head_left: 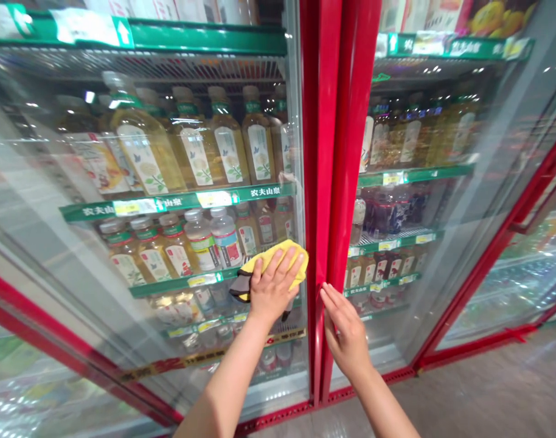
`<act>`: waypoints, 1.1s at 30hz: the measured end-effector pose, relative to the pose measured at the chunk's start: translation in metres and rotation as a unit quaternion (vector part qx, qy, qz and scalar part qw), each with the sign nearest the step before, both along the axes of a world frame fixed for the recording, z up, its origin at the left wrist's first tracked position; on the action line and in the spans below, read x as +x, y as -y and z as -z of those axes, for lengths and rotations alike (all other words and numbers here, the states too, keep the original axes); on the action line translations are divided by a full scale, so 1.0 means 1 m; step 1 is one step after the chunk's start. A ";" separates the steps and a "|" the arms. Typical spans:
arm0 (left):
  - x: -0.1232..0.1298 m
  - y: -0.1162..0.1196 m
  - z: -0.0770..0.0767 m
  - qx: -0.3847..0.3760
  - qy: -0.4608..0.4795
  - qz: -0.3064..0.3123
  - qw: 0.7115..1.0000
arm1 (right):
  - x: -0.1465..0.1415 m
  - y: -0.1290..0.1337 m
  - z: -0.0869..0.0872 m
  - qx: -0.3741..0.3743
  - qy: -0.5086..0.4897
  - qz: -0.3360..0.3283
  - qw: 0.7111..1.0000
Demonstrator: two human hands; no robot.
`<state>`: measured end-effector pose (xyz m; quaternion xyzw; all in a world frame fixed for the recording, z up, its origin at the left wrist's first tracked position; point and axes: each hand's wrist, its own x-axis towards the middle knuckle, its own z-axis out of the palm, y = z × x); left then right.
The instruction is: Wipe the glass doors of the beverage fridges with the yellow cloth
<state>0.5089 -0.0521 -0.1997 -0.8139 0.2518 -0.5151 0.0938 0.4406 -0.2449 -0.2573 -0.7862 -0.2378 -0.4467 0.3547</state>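
My left hand [273, 289] presses a yellow and grey cleaning cloth [265, 254] against the glass door [232, 362] of a drinks fridge, near the door's right edge. Its fingers lie spread over the cloth, and the cloth's dark-edged grey part is bunched up on the left. Lower and to the right, my right hand [346, 331] touches the red door frame [321, 243] with its fingertips. Its fingers are stretched out side by side, and I see nothing held in them.
Behind the left glass, bottles [141, 149] of pale yellow drink stand on shelves with green price strips [177, 201]. A second glass door lies right of the red frame. Further right is another fridge with a red handle [538, 188]. Grey floor [488, 395] shows at lower right.
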 end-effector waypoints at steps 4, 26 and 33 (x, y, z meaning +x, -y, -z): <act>-0.008 -0.006 0.026 -0.070 0.012 -0.025 0.997 | -0.005 0.000 -0.002 -0.012 0.012 -0.001 1.000; -0.027 -0.029 0.057 -0.100 0.022 -0.061 0.993 | 0.000 -0.015 -0.031 -0.048 0.014 -0.020 0.999; -0.024 -0.047 0.014 -0.047 0.017 -0.067 0.997 | 0.015 -0.050 -0.035 -0.070 0.004 -0.042 0.997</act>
